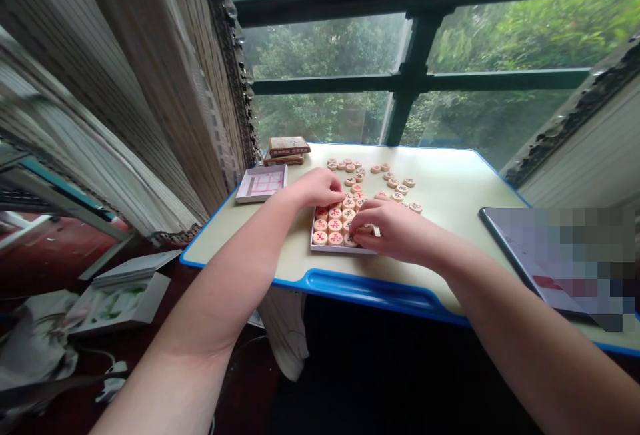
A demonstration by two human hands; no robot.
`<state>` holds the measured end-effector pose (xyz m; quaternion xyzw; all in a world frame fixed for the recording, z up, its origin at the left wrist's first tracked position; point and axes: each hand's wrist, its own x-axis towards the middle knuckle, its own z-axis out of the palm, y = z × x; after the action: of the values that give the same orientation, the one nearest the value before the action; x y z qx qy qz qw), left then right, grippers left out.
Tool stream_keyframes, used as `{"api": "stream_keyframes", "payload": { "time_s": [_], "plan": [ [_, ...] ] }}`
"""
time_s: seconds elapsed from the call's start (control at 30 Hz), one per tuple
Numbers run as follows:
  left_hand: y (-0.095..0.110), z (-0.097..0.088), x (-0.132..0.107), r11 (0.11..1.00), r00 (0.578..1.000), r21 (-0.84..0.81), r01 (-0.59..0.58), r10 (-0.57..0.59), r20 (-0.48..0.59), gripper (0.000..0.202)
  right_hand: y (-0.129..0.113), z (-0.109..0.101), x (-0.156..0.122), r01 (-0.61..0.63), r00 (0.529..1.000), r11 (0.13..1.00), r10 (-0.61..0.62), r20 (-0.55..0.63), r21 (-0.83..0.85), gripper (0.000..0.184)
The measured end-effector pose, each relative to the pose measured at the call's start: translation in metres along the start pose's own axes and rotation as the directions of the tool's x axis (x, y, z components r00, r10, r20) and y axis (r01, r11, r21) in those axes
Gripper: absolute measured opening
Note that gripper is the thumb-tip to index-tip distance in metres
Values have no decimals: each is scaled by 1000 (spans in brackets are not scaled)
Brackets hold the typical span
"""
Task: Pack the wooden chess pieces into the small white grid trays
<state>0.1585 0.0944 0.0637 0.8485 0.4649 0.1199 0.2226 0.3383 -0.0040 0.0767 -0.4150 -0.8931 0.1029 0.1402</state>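
Observation:
A shallow white box (345,249) holds several rows of round wooden Chinese chess pieces (335,225), marked with red or dark characters. My left hand (320,187) rests over the box's far left part with curled fingers. Its fingertips reach the pieces there, but what lies between them is hidden. At the near right part of the box, my right hand (387,225) has thumb and fingers closed around a piece (351,239) in the front row. That hand covers the right side of the box.
Loose chess pieces (397,188) lie scattered behind and right of the box. An open white lid (262,183) and stacked small boxes (287,148) stand at the left. A tablet-like device (540,268) lies at the right. The blue-edged table (450,161) meets a window.

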Motion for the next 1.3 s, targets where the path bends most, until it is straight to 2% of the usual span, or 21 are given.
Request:
{"api": "stream_keyframes", "payload": {
  "time_s": [0.37, 0.43, 0.57, 0.67, 0.73, 0.77, 0.87, 0.93, 1.03, 1.17, 1.23, 1.3],
  "plan": [
    [-1, 2, 0, 999, 999, -39, 33, -31, 33, 19, 5, -3, 1, 33, 999, 999, -33, -41, 7, 15],
    [-1, 3, 0, 998, 998, -53, 43, -41, 39, 18, 14, -2, 3, -17, 996, 1000, 15, -88, -22, 17],
    [1, 4, 2, 990, 993, -103, 101, -94, 65, 19, 39, 1, 7, -242, 954, 956, 204, -220, -164, 20],
    [-1, 4, 4, 992, 996, -84, 91, -92, -18, 20, 50, 4, 8, -307, 939, 935, 269, -213, -175, 27],
    [-4, 3, 6, 995, 993, -61, 79, -84, -84, 21, 51, 4, 7, -286, 948, 946, 255, -192, -151, 33],
    [-6, 2, 6, 995, 990, -57, 83, -88, -105, 21, 49, 3, 6, -250, 960, 959, 227, -167, -134, 42],
    [-9, -1, 7, 990, 984, -74, 116, -125, -126, 21, 42, 2, 2, -107, 994, 993, 105, -41, -48, 95],
    [-11, -1, 8, 986, 982, -101, 132, -144, -125, 21, 36, 4, -1, -71, 997, 997, 71, 23, 6, 115],
    [-12, 0, 9, 980, 980, -146, 135, -154, -129, 20, 31, 9, -1, -99, 993, 995, 97, 62, 20, 123],
    [-14, 4, 11, 978, 973, -164, 130, -158, -168, 19, 30, 13, 1, -111, 990, 994, 110, 86, 12, 120],
    [-15, 5, 12, 979, 957, -170, 111, -151, -247, 20, 32, 12, 2, -108, 992, 994, 107, 71, 5, 117],
    [-16, 4, 13, 988, 911, -141, 71, -122, -393, 25, 34, 11, 2, -116, 992, 993, 117, 46, -9, 113]
  ]
}}
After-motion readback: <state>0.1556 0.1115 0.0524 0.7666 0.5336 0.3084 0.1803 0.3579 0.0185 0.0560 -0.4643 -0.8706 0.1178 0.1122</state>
